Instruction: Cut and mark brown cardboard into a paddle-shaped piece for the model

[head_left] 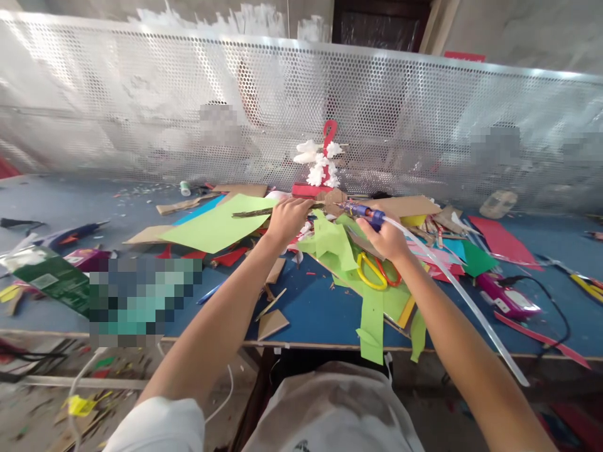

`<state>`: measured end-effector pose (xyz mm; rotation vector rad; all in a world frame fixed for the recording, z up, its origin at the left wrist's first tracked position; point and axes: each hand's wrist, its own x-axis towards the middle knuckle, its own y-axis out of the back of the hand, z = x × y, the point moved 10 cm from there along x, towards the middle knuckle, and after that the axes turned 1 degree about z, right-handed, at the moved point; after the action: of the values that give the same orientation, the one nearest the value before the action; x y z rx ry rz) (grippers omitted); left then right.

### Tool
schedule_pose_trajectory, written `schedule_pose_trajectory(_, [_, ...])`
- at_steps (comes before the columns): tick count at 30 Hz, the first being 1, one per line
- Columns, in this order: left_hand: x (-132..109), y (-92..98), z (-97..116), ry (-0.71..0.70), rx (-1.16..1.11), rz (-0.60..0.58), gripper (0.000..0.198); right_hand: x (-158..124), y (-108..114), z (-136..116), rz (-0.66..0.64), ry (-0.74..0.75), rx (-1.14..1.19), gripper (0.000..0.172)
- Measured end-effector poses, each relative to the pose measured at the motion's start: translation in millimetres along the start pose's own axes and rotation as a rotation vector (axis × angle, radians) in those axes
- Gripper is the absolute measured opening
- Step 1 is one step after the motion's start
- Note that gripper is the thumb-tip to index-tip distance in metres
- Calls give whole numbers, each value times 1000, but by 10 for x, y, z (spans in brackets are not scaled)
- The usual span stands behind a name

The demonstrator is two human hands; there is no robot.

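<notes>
My left hand (291, 218) is closed on a thin brown twig (252, 213), which lies sideways above the table. My right hand (389, 237) grips a blue glue gun (372, 215). A long translucent glue stick (452, 276) trails from the gun's back end down past my right forearm. The gun's nozzle points left, close to the twig's right end; whether they touch I cannot tell. Just beyond them stands a red and white paper figure (323, 164) with a hooked top. Under and around my hands lie light green paper sheets (221, 223) and cut green scraps (334, 242).
Yellow-handled scissors (372, 271) lie among the scraps. At right are a purple box (507, 298) with a black cable, red paper (504, 240) and pliers (581, 282). Another glue gun (70, 234) rests at left. A perforated metal screen (179, 107) bounds the table's back.
</notes>
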<state>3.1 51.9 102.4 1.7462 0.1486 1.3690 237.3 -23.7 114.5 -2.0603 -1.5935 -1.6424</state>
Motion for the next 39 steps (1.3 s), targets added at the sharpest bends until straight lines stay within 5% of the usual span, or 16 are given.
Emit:
schedule_pose_trajectory(6, [10, -16, 29, -2, 24, -12, 38, 4, -64, 236, 17, -210, 416, 75])
schedule_pose_trajectory(16, [16, -4, 6, 53, 13, -76, 39, 1, 41, 207, 55, -291, 435, 108])
schedule_pose_trajectory(24, [2, -7, 27, 79, 54, -124, 38, 1, 25, 204, 41, -294, 508, 95])
schedule_pose_trajectory(39, [-6, -52, -25, 74, 64, -104, 40, -5, 14, 256, 58, -332, 599, 97])
